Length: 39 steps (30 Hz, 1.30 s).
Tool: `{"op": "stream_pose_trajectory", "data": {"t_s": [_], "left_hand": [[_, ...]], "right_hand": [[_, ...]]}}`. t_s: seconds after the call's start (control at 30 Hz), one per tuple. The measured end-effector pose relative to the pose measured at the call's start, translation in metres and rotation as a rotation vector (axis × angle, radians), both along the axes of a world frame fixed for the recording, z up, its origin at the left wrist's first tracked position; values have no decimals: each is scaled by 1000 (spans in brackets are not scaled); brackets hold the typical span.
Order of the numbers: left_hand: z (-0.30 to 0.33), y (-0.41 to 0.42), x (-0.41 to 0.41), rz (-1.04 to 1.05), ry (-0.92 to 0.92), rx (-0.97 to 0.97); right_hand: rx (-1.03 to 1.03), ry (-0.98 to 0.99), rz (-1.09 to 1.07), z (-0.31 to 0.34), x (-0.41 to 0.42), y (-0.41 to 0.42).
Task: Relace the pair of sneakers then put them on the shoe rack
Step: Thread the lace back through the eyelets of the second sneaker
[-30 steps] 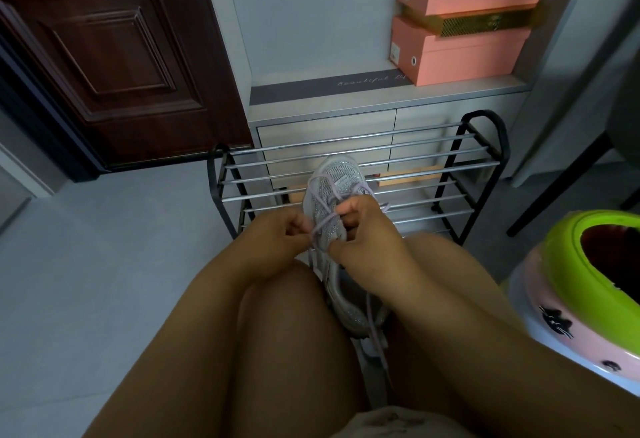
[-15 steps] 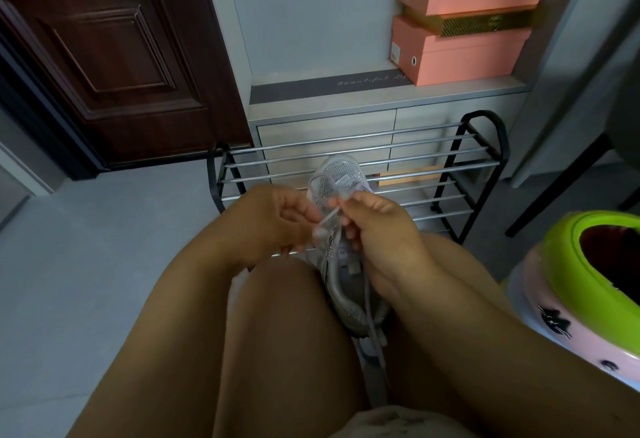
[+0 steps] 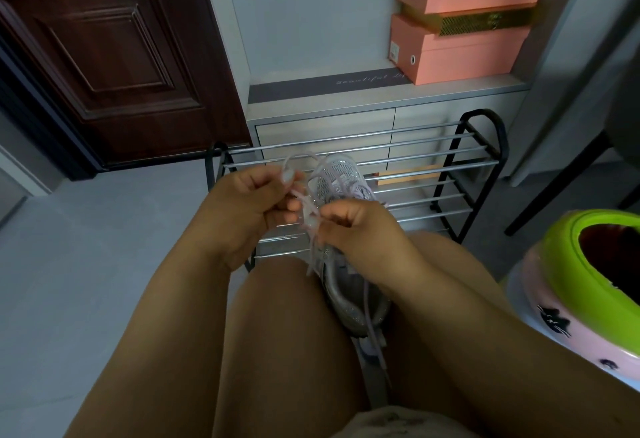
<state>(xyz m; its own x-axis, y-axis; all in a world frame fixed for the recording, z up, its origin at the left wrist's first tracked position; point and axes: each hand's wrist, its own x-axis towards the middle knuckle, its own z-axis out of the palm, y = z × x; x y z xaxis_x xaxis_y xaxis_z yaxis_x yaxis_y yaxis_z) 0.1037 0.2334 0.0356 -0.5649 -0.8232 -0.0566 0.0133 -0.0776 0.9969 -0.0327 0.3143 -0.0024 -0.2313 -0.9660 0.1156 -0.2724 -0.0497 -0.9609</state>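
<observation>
The silver mesh sneaker (image 3: 341, 195) lay wedged between the person's bare knees, toe pointing away toward the shoe rack (image 3: 450, 174), heel sunk down in the gap between the thighs. Held so, the legs did the clamping and left both hands free for the lace. The pale lilac shoelace (image 3: 308, 210) crossed the upper near the toe, with one loop arching up over the left hand and a long free end trailing down past the heel. The left hand (image 3: 249, 205) was curled, thumb and fingers pinching a strand and drawing it out to the left, probably to take up slack. The right hand (image 3: 353, 226) was curled too, pinching the lace close against the tongue, which would keep the crossing from slipping while the other side tightened. Lacing looked only part done. The second sneaker could not be made out with certainty. The rack stood just beyond the knees, its bars bare where visible, within easy reach. Behind it sat a low grey cabinet (image 3: 322, 126) bearing stacked pink shoeboxes (image 3: 460, 46); a green-rimmed pink stool (image 3: 568, 275) stood at the right.
</observation>
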Motion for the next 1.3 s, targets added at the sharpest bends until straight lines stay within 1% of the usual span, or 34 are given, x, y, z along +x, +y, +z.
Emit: {"op": "stream_pose_trajectory", "data": {"t_s": [0.03,0.13,0.17,0.23,0.27,0.3,0.33,0.4,0.43,0.5,0.6,0.7,0.83,0.97,1.13,1.23,1.3], "left_hand": [[-2,1,3,-33,-71,-33],[-11,6,9,-173,-435,-247],[-14,9,9,-202,-492,-289],[-18,12,6,-195,-523,-341],[-20,12,5,-171,-508,-337],[-21,12,4,-132,-456,-302],[-21,12,2,-75,-376,-241],[-25,10,-1,53,-205,-104],[-28,9,-3,105,-140,-50],[-34,8,-7,163,-65,15],[-43,7,-10,218,-35,31],[-48,8,-11,254,-38,-4],[-50,9,-11,255,-94,-151],[-49,10,-12,211,-97,-211],[-48,11,-13,161,-137,-305],[-45,12,-11,146,-186,-346],[-44,12,-10,149,-256,-420]], "right_hand": [[-14,-49,-48,2,0,-2],[-26,-148,-141,5,-2,-4],[-16,-151,-156,6,-1,-4],[0,-153,-172,8,1,-3],[2,-146,-187,7,2,-4],[0,-114,-215,5,2,-4],[10,-33,-253,3,1,-5],[61,193,-306,-2,0,-3],[81,258,-303,-5,1,-1],[78,310,-297,-10,4,2],[56,362,-316,-18,6,2],[65,320,-332,-23,4,2],[54,282,-356,-24,4,4],[96,254,-272,-20,1,4],[75,115,-235,-23,-1,1],[83,59,-226,-24,-2,2],[85,51,-227,-25,-2,2]]}}
